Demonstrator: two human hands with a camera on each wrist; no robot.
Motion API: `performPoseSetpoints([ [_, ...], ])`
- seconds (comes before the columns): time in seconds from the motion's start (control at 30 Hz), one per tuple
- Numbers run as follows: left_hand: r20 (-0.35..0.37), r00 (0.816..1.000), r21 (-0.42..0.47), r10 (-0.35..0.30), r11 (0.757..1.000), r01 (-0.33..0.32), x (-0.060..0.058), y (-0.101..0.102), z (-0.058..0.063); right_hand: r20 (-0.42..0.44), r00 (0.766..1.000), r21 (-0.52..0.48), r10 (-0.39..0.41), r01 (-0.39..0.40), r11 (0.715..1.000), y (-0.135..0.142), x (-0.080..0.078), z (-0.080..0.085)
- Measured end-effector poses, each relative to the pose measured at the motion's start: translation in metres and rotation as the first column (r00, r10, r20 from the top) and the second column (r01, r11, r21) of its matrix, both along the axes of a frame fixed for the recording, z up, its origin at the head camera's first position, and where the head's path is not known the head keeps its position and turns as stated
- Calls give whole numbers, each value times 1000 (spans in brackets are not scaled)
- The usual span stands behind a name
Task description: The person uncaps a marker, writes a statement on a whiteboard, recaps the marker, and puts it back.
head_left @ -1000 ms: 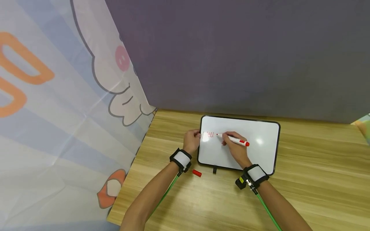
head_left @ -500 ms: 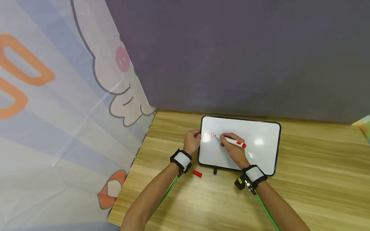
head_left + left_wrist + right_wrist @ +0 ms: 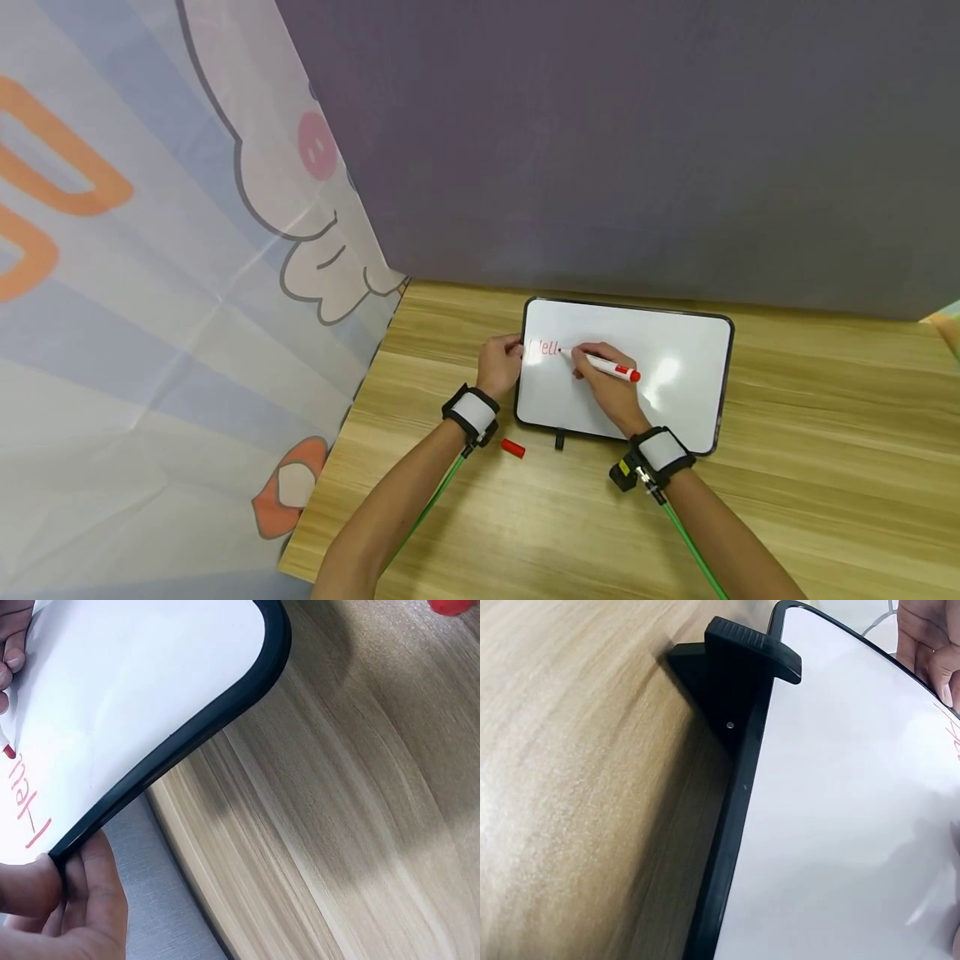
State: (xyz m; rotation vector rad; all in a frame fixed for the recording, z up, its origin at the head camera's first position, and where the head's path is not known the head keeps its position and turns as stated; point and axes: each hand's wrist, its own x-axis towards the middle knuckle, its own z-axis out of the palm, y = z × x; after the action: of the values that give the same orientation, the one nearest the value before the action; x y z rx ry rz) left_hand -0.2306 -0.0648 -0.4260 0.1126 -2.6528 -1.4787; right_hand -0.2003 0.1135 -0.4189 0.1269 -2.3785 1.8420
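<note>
A whiteboard (image 3: 667,342) with a black frame lies on the wooden table. My left hand (image 3: 498,367) pinches its left edge, thumb on the writing face and fingers beneath, as the left wrist view shows. In my right hand (image 3: 613,393) is a white marker (image 3: 611,367) with a red end, held like a pen. Its red tip (image 3: 9,751) is right at the end of the red letters (image 3: 547,347), which read "Hell". The right wrist view shows a black bracket (image 3: 739,671) hooked over the board's lower edge; the marker is out of that view.
A red marker cap (image 3: 513,448) lies on the table (image 3: 555,525) below the board's left corner. Behind the board rises a dark grey panel (image 3: 600,150). A printed cartoon sheet (image 3: 187,333) hangs at the left. Green cables (image 3: 693,542) run along both forearms.
The marker and my right hand have shifted slightly left, bringing the tip from just right of the letters to the end of the last one. My left hand keeps its hold on the edge.
</note>
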Motion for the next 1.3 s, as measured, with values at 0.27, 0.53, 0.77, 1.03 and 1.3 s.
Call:
performPoseSetpoints([
  [0.27, -11, 1000, 3, 1, 1000, -1, 0, 1, -1, 35, 999, 80, 3, -6, 997, 2, 1, 3],
  [0.53, -18, 1000, 0, 8, 1000, -8, 0, 1, 0, 18, 1000, -2, -14, 14, 1000, 3, 0, 2],
  [0.77, -17, 1000, -6, 9, 1000, -9, 0, 1, -1, 4, 1000, -11, -24, 24, 1000, 0, 0, -1],
  [1.03, -10, 1000, -3, 9, 1000, -9, 2, 3, 1, 39, 999, 10, -18, 18, 1000, 6, 3, 3],
  [1.3, -1, 1000, -16, 26, 1000, -26, 1, 2, 1, 20, 999, -15, -44, 44, 999, 21, 5, 3],
])
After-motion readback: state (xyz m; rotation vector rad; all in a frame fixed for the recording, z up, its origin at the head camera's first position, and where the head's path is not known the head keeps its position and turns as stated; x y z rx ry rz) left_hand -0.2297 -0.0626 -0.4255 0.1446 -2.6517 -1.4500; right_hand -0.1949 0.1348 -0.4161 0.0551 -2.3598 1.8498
